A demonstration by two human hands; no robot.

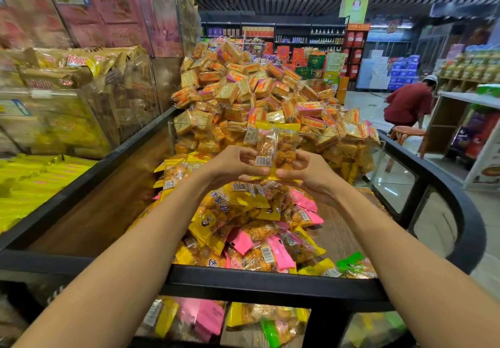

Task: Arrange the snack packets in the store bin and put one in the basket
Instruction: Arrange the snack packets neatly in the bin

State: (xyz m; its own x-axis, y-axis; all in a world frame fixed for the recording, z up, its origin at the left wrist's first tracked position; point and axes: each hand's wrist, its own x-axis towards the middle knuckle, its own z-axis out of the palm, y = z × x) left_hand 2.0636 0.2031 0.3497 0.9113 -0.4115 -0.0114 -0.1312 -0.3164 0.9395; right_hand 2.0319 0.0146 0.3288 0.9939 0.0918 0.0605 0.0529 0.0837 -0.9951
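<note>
Both hands meet over the middle of the store bin [270,274], holding a small upright stack of yellow snack packets [273,144] between them. The left hand [232,166] curls its fingers round the stack's left edge, and the right hand [311,174] curls round its right edge and base, so both are grasping the same bundle, squaring it up as I read it. Below them, toward six o'clock, a loose heap of yellow and pink packets [249,228] lies jumbled on the bin's wooden floor, with a green packet [351,263] at about five o'clock against the black front rim. At nine o'clock from the hands a few yellow packets [173,174] look laid flatter, perhaps already ordered, though I cannot tell for certain. Behind a clear divider [216,127] at twelve o'clock rises a mound of orange cracker packs [249,90]. No basket shows anywhere in view, so nothing suggests a packet has gone into one. By my judgement the arranging is at an early-to-middle stage: one handful is gathered, most of the heap is unsorted, and the basket step is left to do.
</note>
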